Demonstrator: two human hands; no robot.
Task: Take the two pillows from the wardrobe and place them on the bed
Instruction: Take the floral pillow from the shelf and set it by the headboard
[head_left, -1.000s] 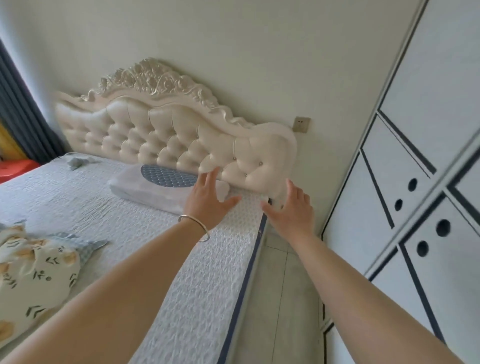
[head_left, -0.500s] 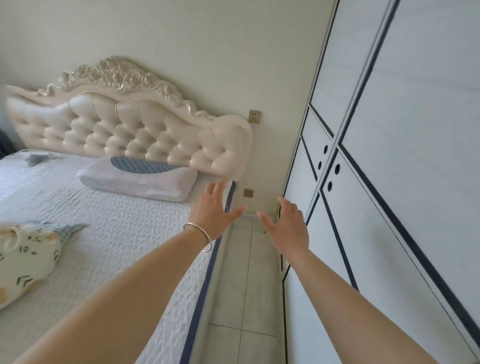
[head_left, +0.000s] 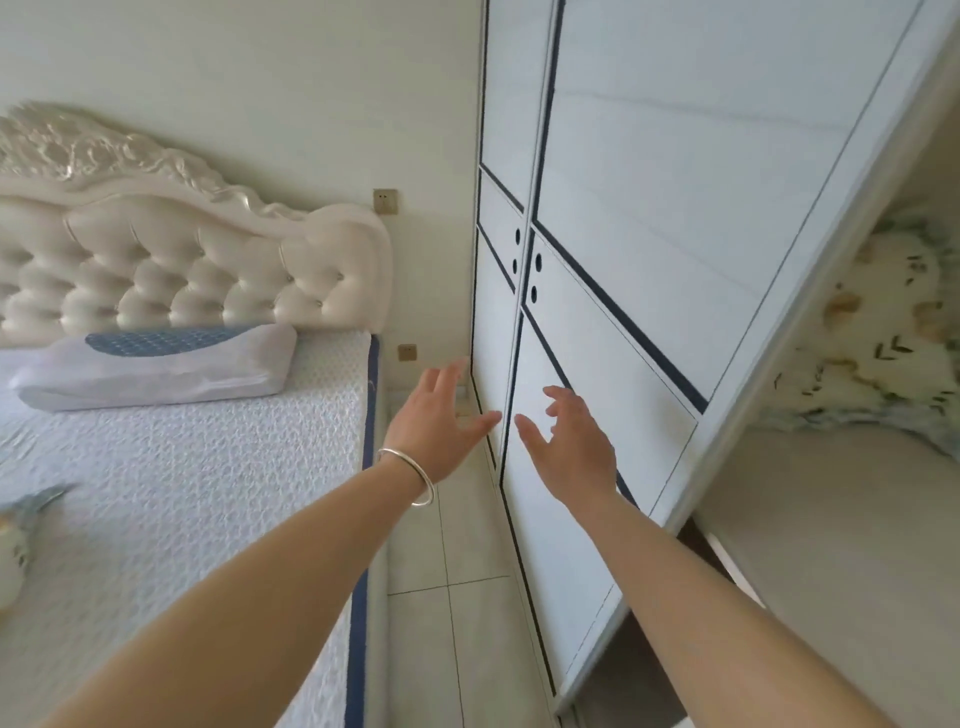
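Note:
A white contoured pillow (head_left: 156, 366) with a blue mesh patch lies on the bed (head_left: 197, 483) by the tufted headboard (head_left: 171, 270). The white wardrobe (head_left: 649, 234) with dark trim stands at the right. Its open section at the far right shows a floral bundle (head_left: 883, 332) on a shelf; I cannot tell if it is a pillow. My left hand (head_left: 436, 426), with a silver bangle on the wrist, is open over the floor gap. My right hand (head_left: 569, 447) is open in front of the wardrobe door. Both hold nothing.
A narrow tiled floor strip (head_left: 452, 597) runs between the bed and the wardrobe. A floral cushion (head_left: 13, 551) pokes in at the left edge of the bed. Two wall sockets (head_left: 385, 201) sit on the wall beside the headboard.
The view has swung right from the bed toward the wardrobe. Both open hands moved from above the bed's edge to in front of the wardrobe doors. The open wardrobe section came into view.

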